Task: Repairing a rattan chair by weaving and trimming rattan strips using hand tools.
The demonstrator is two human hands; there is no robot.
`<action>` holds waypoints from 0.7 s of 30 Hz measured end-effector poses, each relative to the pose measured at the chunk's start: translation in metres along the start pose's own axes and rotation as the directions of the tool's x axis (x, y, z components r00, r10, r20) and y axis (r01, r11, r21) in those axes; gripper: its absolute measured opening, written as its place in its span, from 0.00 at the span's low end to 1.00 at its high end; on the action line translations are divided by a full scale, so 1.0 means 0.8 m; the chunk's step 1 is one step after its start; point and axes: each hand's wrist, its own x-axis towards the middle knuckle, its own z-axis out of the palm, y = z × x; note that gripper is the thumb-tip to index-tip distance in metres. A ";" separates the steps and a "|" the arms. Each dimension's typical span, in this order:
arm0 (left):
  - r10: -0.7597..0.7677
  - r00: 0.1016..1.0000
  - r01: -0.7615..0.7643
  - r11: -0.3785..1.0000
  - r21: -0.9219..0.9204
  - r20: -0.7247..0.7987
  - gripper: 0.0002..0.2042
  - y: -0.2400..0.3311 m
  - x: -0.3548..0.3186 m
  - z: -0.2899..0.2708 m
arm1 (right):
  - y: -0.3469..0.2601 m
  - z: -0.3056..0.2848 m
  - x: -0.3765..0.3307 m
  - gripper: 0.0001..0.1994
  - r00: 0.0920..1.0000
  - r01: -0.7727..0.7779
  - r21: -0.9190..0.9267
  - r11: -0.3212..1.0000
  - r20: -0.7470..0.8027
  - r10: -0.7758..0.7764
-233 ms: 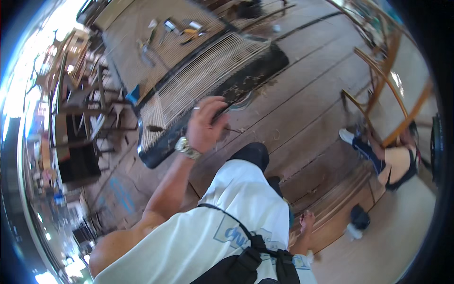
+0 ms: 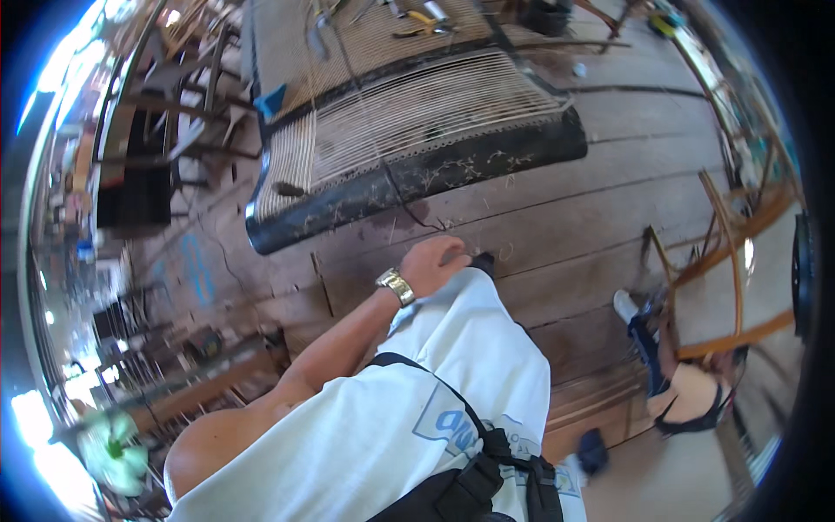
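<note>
The left hand, half-open and seemingly empty, is held short of the corded frame ahead; the right is unseen. A between-steps moment is suggested; for contact, a forward reach would be needed.

- left hand: just beyond watch, palm down, fingers loosely bent, half open
- left forearm: bare, runs back from watch to elbow
</note>
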 end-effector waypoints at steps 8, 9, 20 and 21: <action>-0.088 0.499 0.543 0.807 0.232 -0.862 0.34 -0.187 0.017 0.068 | -0.242 0.305 0.013 0.09 0.900 0.428 -0.841 0.331 0.364 -0.240; -0.335 0.549 0.359 0.922 -0.146 -0.766 0.32 -0.182 0.031 0.062 | -0.268 0.329 0.019 0.10 0.870 0.475 -0.859 0.191 0.427 -0.245; -0.767 0.356 0.269 0.631 -0.727 -0.534 0.23 -0.092 -0.198 0.321 | -0.485 0.537 -0.056 0.11 0.623 0.591 -0.752 -0.292 0.656 -0.427; -0.839 0.359 0.542 0.544 -0.640 -0.409 0.26 -0.081 -0.247 0.360 | -0.484 0.543 -0.069 0.11 0.666 0.588 -0.763 -0.267 0.645 -0.375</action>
